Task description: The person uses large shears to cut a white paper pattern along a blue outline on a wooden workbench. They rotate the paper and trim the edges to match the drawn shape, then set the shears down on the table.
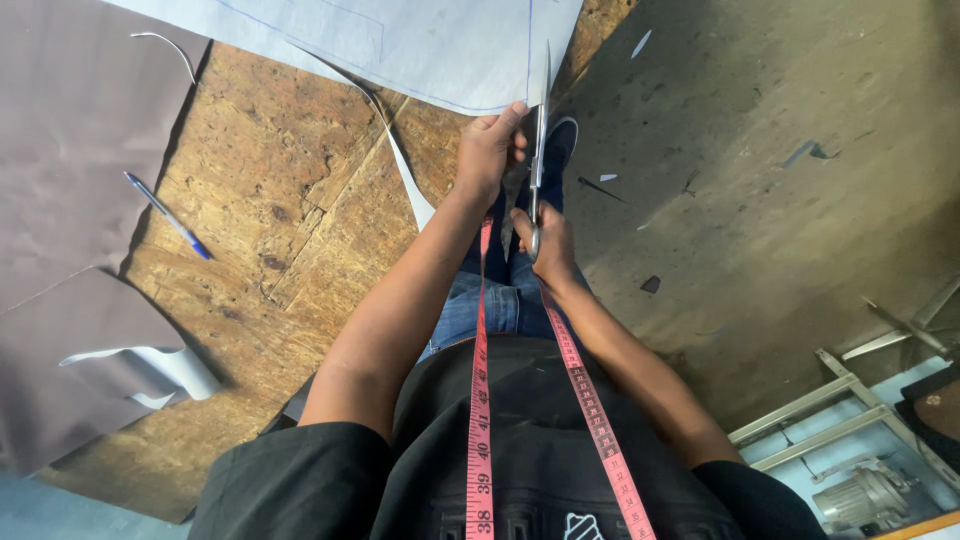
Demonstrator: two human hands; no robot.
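Scissors (540, 130) in right hand (545, 240), at paper (430, 45)

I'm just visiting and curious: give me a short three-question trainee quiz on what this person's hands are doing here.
1. True or false: the right hand works a pair of scissors.
2. What does the left hand grip? A) the blue pen B) the edge of the white pattern paper C) the pink measuring tape
3. Fill in: the pen lies on the ____ tabletop.

Key: 1 true; 2 B; 3 wooden.
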